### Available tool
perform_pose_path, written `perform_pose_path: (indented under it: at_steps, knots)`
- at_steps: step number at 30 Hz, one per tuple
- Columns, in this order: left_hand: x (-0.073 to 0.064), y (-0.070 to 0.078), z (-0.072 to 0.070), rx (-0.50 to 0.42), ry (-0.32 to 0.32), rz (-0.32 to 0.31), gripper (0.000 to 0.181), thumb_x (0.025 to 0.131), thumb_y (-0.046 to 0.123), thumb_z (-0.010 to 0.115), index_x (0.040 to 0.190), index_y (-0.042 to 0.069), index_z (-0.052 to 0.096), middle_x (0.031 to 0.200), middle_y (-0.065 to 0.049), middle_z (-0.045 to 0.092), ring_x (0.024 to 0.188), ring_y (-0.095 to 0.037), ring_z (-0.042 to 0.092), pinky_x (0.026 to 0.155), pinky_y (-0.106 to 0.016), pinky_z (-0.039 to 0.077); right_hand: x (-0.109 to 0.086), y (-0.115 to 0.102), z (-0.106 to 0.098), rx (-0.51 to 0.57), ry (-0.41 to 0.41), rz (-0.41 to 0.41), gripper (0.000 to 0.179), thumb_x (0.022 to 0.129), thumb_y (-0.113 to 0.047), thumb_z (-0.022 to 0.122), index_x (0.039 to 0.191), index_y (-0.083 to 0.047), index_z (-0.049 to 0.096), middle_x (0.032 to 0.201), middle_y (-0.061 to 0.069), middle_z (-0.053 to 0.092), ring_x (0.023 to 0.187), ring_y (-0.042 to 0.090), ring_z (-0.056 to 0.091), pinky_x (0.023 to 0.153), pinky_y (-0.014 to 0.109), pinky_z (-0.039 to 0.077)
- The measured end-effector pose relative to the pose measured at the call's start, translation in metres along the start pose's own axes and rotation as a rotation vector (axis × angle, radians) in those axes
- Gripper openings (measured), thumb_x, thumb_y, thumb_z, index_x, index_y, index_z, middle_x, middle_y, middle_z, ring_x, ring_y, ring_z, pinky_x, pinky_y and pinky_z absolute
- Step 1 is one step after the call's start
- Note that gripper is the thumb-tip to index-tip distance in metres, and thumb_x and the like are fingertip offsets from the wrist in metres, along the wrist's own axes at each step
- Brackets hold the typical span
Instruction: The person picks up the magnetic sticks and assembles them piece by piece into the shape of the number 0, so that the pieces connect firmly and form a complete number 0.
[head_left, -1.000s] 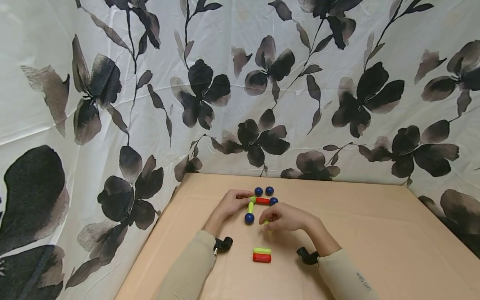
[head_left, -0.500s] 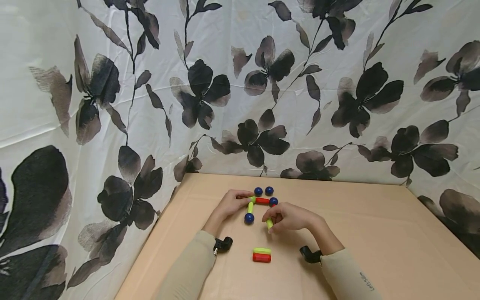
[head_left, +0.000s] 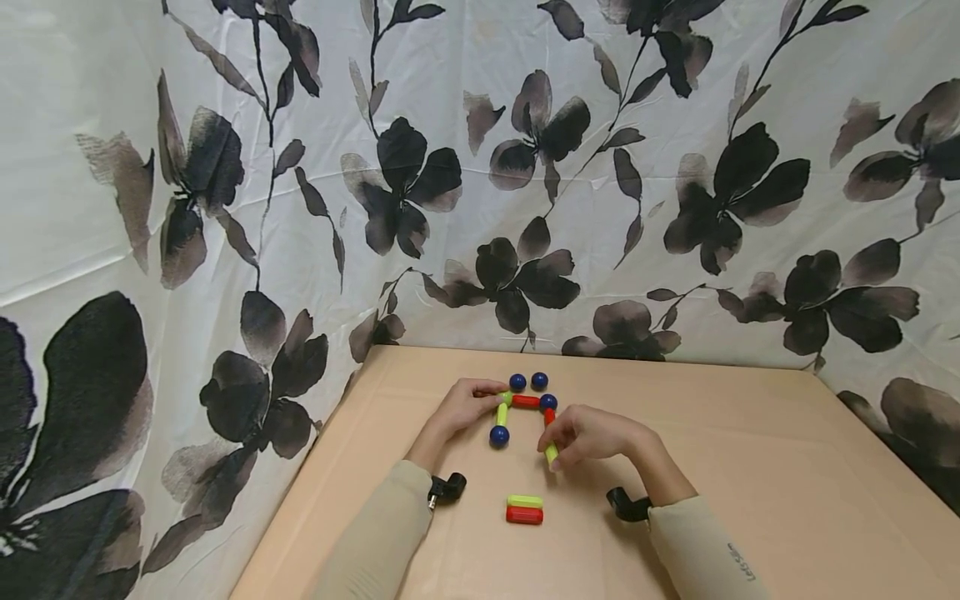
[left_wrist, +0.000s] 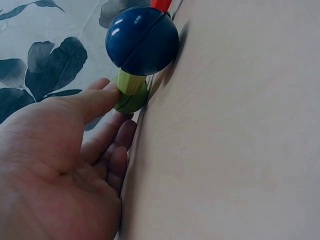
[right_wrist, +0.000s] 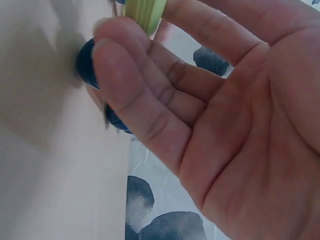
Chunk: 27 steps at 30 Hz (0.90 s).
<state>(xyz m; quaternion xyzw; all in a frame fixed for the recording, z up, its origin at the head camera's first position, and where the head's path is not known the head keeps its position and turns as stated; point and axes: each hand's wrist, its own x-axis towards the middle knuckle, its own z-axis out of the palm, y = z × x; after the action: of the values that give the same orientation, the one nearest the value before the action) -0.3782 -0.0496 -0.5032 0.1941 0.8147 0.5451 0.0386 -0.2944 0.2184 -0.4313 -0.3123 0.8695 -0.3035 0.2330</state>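
Note:
Fingers of my left hand pinch a green ball at the corner of a ball-and-rod construction. From that ball a red rod reaches right to a blue ball. A yellow-green rod runs toward me to another blue ball, large in the left wrist view. A second red rod extends toward me from the right-hand blue ball, its near end hidden by fingers. My right hand pinches a yellow-green rod in line with it; whether their ends touch is hidden.
Two loose blue balls sit just behind the construction. Nearer me, a yellow-green rod and a red rod lie side by side on the tan tabletop. Floral fabric hangs beyond the table's far edge.
My right hand has shifted right with the yellow-green rod, which now lines up below the right-hand blue ball. The second red rod has come into view. My left hand stays in place.

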Motion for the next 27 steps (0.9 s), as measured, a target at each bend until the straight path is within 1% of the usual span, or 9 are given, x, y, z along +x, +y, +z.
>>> perform_pose_path:
  at_steps: [4, 7, 12, 17, 21, 27]
  knots:
    - [0.0013, -0.0008, -0.0001, 0.003, -0.007, -0.003, 0.025, 0.099, 0.016, 0.072, 0.123, 0.012, 0.078, 0.124, -0.004, 0.076, 0.104, -0.015, 0.065, 0.087, -0.025, 0.052, -0.0022, -0.0026, 0.0004, 0.056, -0.049, 0.046, 0.023, 0.089, -0.017, 0.083, 0.111, -0.011, 0.079, 0.072, 0.001, 0.065, 0.067, 0.015, 0.056, 0.064, 0.027, 0.046]
    - [0.0023, -0.0026, 0.0000, 0.008, -0.009, -0.008, 0.025, 0.099, 0.016, 0.072, 0.124, 0.014, 0.078, 0.125, -0.002, 0.075, 0.103, -0.013, 0.064, 0.088, -0.026, 0.053, -0.0028, -0.0049, 0.0023, 0.076, -0.065, 0.076, 0.020, 0.089, -0.016, 0.084, 0.108, -0.012, 0.080, 0.069, 0.000, 0.063, 0.066, 0.017, 0.055, 0.062, 0.027, 0.044]
    - [0.0012, -0.0043, -0.0001, 0.006, -0.006, -0.002, 0.025, 0.099, 0.016, 0.072, 0.124, 0.014, 0.078, 0.125, -0.003, 0.075, 0.103, -0.013, 0.064, 0.088, -0.027, 0.052, -0.0019, -0.0075, 0.0054, 0.065, -0.055, 0.115, 0.019, 0.088, -0.015, 0.085, 0.106, -0.011, 0.080, 0.067, -0.001, 0.061, 0.065, 0.020, 0.054, 0.060, 0.027, 0.045]
    - [-0.0001, -0.0044, 0.0001, 0.003, -0.010, 0.007, 0.026, 0.099, 0.015, 0.072, 0.125, 0.012, 0.077, 0.124, -0.003, 0.076, 0.100, -0.011, 0.063, 0.085, -0.024, 0.052, -0.0018, -0.0087, 0.0067, 0.031, -0.032, 0.135, 0.018, 0.087, -0.014, 0.085, 0.104, -0.013, 0.080, 0.066, -0.001, 0.059, 0.066, 0.024, 0.057, 0.060, 0.027, 0.047]
    - [-0.0003, -0.0037, 0.0003, -0.012, -0.013, 0.023, 0.027, 0.099, 0.013, 0.071, 0.125, 0.009, 0.076, 0.124, -0.006, 0.076, 0.100, -0.014, 0.064, 0.083, -0.023, 0.051, -0.0023, -0.0096, 0.0064, 0.031, -0.024, 0.146, 0.017, 0.087, -0.013, 0.084, 0.103, -0.013, 0.080, 0.066, -0.001, 0.059, 0.066, 0.026, 0.058, 0.060, 0.029, 0.049]
    - [0.0000, -0.0038, 0.0003, -0.029, -0.001, 0.034, 0.026, 0.098, 0.011, 0.072, 0.124, 0.008, 0.076, 0.125, -0.009, 0.075, 0.106, -0.024, 0.066, 0.084, -0.024, 0.051, -0.0016, -0.0076, 0.0057, 0.020, -0.016, 0.141, 0.019, 0.088, -0.014, 0.084, 0.106, -0.014, 0.081, 0.066, -0.001, 0.062, 0.064, 0.020, 0.057, 0.062, 0.033, 0.052]
